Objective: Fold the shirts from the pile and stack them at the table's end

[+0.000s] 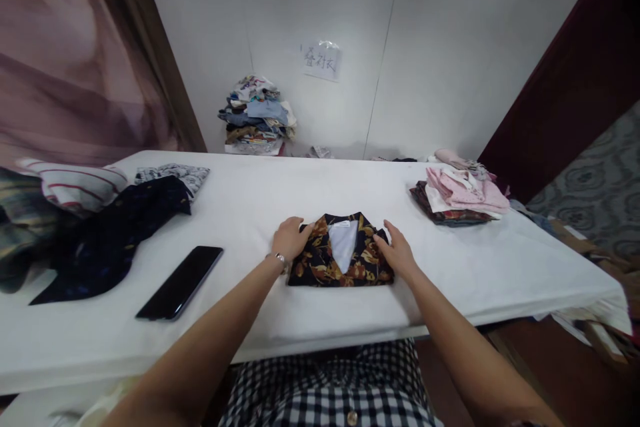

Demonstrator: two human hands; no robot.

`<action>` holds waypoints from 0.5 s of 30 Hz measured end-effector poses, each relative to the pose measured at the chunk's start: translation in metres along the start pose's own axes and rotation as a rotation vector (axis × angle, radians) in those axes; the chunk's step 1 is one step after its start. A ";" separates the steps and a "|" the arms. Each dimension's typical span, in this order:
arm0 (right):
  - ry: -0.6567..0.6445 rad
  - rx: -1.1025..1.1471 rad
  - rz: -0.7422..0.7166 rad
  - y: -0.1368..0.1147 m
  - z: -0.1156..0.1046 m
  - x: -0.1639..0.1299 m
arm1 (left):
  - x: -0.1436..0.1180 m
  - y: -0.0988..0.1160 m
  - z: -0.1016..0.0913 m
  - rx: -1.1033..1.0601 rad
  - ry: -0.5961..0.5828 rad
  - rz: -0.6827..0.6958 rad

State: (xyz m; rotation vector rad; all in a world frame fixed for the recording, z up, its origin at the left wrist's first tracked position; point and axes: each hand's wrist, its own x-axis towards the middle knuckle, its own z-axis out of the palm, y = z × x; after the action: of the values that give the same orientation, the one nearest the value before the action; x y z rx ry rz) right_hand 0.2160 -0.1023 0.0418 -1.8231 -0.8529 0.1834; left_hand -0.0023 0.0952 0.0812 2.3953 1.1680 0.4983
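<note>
A folded dark shirt (320,260) with brown and gold flowers lies flat on the white-covered table in front of me. Its collar points away from me, and a white label and pale lining show in the neck opening. My left hand (290,238), with a bracelet at the wrist, rests against the shirt's left side, thumb apart from the fingers. At the opposite edge, my right hand (399,252) touches the shirt with thumb and fingers spread. Neither hand grips the cloth.
On the table (310,184), a black phone (181,282) lies left of my arm. Loose clothes (107,234) are heaped at far left. Folded clothes (460,194) are stacked at right. A taller clothes pile (257,117) stands beyond the back edge, near a paper sign (321,60) on the wall.
</note>
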 end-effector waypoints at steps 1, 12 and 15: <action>-0.022 0.005 0.008 -0.004 0.003 0.009 | 0.008 0.005 0.003 0.013 -0.027 -0.007; -0.040 -0.005 -0.032 0.001 0.016 0.025 | 0.021 0.012 0.019 -0.155 -0.072 -0.083; -0.097 -0.099 -0.002 0.003 0.023 0.028 | 0.025 0.009 0.024 -0.089 -0.124 -0.133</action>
State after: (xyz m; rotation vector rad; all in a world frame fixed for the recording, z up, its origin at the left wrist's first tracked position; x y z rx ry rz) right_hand 0.2269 -0.0679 0.0368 -1.9179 -0.9458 0.2343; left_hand 0.0297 0.1046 0.0691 2.2221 1.2135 0.3462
